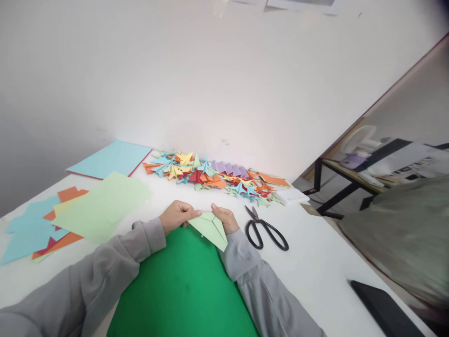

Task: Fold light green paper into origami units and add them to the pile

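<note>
A piece of pale green folded paper (209,228) is held up between my two hands, with crease lines showing near its right end. My left hand (178,216) pinches its upper left corner between thumb and fingers. On the right side, my right hand (225,218) grips the other end, thumb on top and most fingers hidden behind the paper. Below both hands lies a green sheet (185,285) on the white table. Black-handled scissors (258,227) rest just right of my right hand, blades slightly apart.
Many folded paper pieces (206,175) in mixed colours lie along the wall. Loose coloured sheets (101,206) spread at left, near a light blue sheet (110,158). A black flat device (384,304) sits at the table's right edge. Beyond stands a low black-framed table (345,173).
</note>
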A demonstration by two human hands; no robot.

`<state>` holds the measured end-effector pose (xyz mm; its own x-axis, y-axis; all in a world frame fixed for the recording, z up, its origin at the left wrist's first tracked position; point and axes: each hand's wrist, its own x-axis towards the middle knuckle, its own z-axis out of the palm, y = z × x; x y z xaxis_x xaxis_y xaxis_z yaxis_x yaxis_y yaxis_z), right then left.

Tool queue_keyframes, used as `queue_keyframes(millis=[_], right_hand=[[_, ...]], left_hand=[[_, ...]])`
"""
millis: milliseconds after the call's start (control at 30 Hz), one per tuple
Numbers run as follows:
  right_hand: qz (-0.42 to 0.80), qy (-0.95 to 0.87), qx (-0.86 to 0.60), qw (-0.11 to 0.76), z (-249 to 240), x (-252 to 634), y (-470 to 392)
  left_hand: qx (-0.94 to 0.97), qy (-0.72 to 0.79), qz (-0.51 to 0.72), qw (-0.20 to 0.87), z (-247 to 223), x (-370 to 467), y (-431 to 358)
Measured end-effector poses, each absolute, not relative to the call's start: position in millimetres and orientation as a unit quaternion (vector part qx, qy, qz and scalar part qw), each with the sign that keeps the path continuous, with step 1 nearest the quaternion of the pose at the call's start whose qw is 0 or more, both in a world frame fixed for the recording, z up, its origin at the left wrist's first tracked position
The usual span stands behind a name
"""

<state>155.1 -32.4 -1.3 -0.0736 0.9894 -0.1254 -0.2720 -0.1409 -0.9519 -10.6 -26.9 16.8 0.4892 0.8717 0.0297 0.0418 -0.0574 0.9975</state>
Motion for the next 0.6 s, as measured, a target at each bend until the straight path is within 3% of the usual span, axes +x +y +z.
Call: queue_keyframes(millis=[300, 600], right_hand=[[0.629, -0.407, -0.429, 0.504, 3, 155, -35], [0.567, -0.535, -0.432, 0.454, -4, 141, -41]], left_hand=[[0.574, 0.399, 0.421, 0.578, 13, -6, -25], [0.66, 0.296, 0.305, 0.62, 13, -8, -27]])
